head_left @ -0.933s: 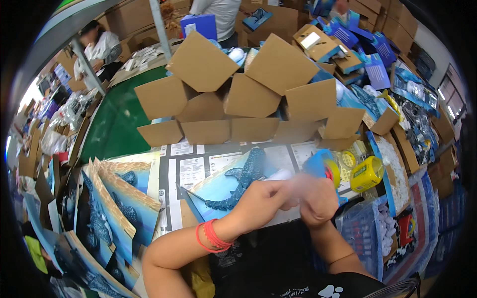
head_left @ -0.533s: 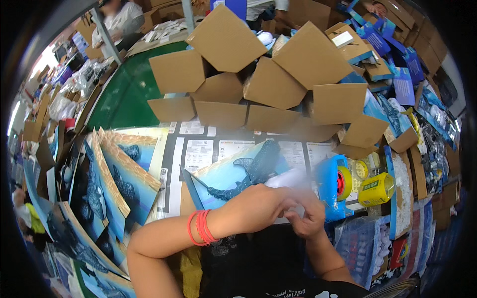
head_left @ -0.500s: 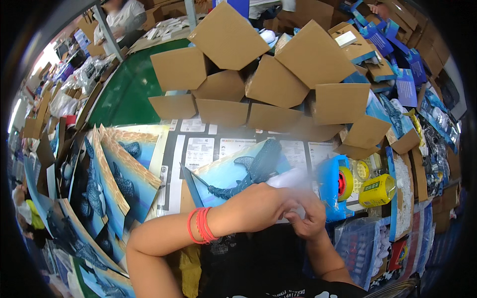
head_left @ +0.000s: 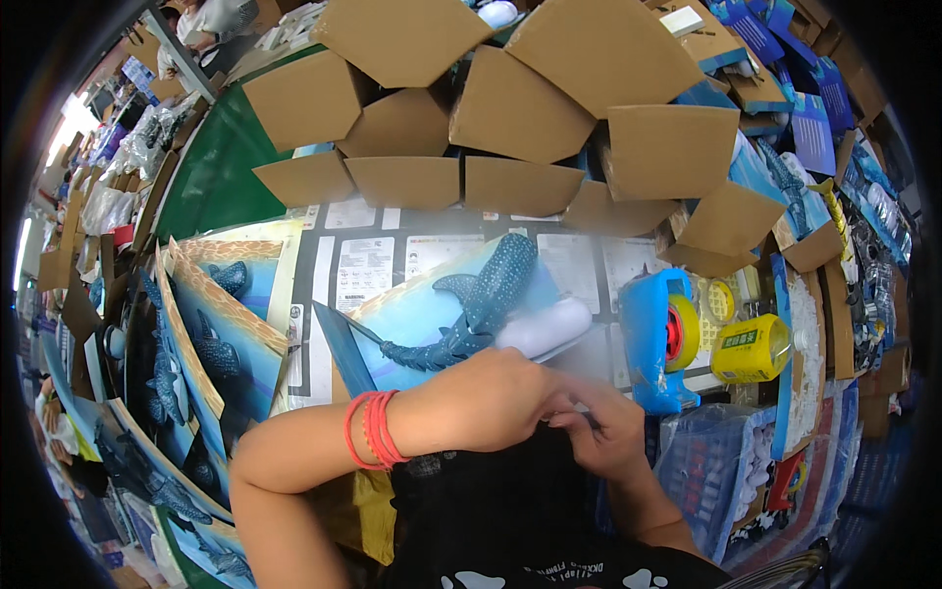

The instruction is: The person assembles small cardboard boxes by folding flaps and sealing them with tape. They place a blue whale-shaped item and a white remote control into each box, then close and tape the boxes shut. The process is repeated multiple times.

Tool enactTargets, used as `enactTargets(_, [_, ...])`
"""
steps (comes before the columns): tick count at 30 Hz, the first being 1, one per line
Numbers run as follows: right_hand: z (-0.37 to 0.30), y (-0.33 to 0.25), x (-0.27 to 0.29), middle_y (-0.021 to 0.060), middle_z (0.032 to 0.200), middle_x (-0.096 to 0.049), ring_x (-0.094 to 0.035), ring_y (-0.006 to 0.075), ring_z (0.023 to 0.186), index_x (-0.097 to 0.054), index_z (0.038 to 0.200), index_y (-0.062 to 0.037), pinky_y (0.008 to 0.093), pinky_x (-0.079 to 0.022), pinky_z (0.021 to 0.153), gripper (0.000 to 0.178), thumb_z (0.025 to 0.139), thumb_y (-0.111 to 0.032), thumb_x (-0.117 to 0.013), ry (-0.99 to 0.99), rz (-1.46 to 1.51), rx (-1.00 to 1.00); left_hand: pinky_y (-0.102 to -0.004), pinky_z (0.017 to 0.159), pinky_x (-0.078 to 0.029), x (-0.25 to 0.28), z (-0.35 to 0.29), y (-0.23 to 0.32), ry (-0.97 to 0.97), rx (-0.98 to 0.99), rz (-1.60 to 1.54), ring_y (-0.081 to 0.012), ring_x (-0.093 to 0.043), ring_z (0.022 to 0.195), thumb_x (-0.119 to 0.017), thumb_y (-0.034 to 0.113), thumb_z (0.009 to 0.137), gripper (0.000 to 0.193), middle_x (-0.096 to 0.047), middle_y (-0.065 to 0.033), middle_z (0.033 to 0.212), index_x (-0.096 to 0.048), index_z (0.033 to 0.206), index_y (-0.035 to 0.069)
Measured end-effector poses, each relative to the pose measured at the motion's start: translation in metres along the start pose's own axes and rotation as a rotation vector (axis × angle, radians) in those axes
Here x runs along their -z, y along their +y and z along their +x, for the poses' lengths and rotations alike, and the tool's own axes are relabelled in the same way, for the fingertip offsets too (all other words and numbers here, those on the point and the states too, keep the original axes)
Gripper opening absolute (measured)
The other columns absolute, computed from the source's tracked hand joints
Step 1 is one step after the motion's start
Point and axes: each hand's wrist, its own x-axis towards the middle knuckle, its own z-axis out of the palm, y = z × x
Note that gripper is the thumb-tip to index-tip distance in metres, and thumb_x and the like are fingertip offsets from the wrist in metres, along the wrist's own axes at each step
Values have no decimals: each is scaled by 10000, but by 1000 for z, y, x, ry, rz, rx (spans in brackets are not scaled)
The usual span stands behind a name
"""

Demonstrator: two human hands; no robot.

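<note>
My left hand (head_left: 486, 398), with red bands at its wrist, reaches across in front of my body. Its fingers meet the bent fingers of my right hand (head_left: 606, 427); both look closed, and whatever is pinched between them is too small or hidden to make out. Just beyond my left hand is a smooth white rounded piece (head_left: 549, 326), its near end by the knuckles; I cannot tell whether the hand touches it. Behind lies a spotted blue whale shark toy (head_left: 488, 299) on a blue-and-sand printed cardboard panel (head_left: 417, 309).
Open brown cartons (head_left: 525, 103) line the far side. Right of my hands stand a blue tape dispenser (head_left: 648, 339) with yellow tape and a yellow bottle (head_left: 751, 350). More printed panels (head_left: 245, 314) with shark toys lean at the left. A plastic-lined blue crate (head_left: 711, 471) sits at lower right.
The whole view has shifted, bringing the cartons higher in the picture. The white piece, blurred before, shows clearly beside the whale shark. My hands are still together, with fingers slightly rearranged.
</note>
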Motion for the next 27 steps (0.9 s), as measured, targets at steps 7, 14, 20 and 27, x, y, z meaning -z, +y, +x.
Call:
enactTargets(7, [-5,-8,-12,151,893,-731,-729,296,754,-693,1088,29,340,-590,663,329,795,-44,-823,52,-136,38,-421,683,-547,6,-2,-3,-173,102,18,-351,-702,721,-672,162,904,143,-711,-132,733,-694,898,21])
enactTargets(14, [-12,4,-21,124,807,-716,-716,260,677,-681,939,-11,315,-567,606,129,846,-25,-770,59,-72,84,-397,699,-546,25,-2,-1,-296,170,9,-336,-705,780,-689,118,843,118,-714,-134,774,-700,926,35])
enactTargets(20, [-13,35,-53,107,727,-701,-698,242,620,-662,896,-22,321,-522,561,98,943,-97,-703,112,78,-309,-419,831,-518,36,6,-43,299,-11,293,-370,-642,914,-678,166,935,168,-702,-171,991,-690,1044,39])
enactTargets(27, [-22,61,-87,90,717,-712,-685,168,614,-642,878,-12,298,-528,571,184,976,-158,-696,233,222,-352,-391,919,-459,19,16,-67,175,0,235,-339,-538,915,-718,286,920,423,-704,-147,1051,-644,1274,67])
